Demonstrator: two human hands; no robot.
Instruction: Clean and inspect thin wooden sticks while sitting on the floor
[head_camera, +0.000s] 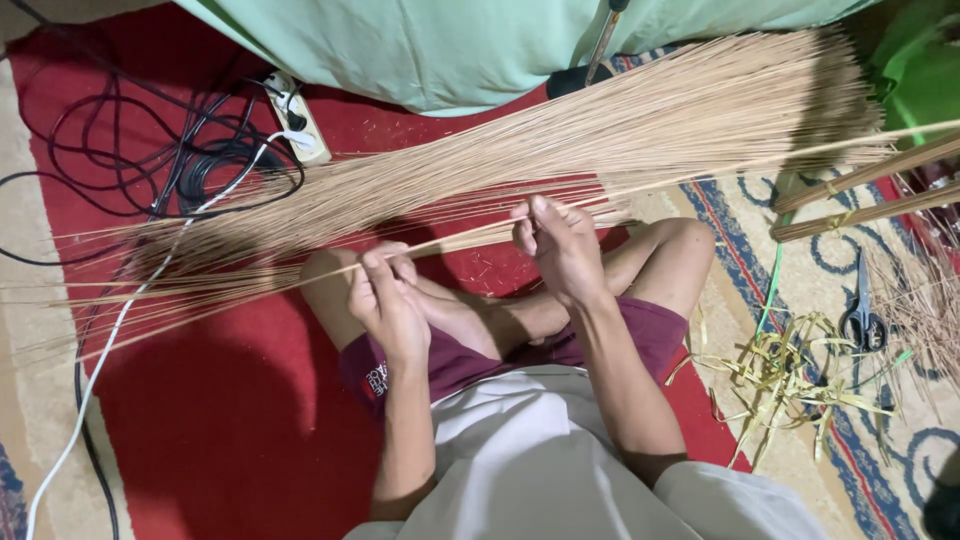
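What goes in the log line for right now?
left hand: pinching thin sticks | right hand: pinching same sticks | stick bundle: across lap | scissors: on rug

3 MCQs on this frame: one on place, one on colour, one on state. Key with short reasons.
1. Where are the scissors?
A. on the patterned rug at the right edge of the view
B. on the red mat by the cables
C. in the left hand

2. What colour is the mat under the person?
A. blue
B. red
C. grey

3. What is the right hand doing?
A. lying flat on the floor
B. gripping the thin sticks
C. holding scissors

Key: A, they lie beside the yellow strips; B, plainly red; B, fingers closed on sticks.
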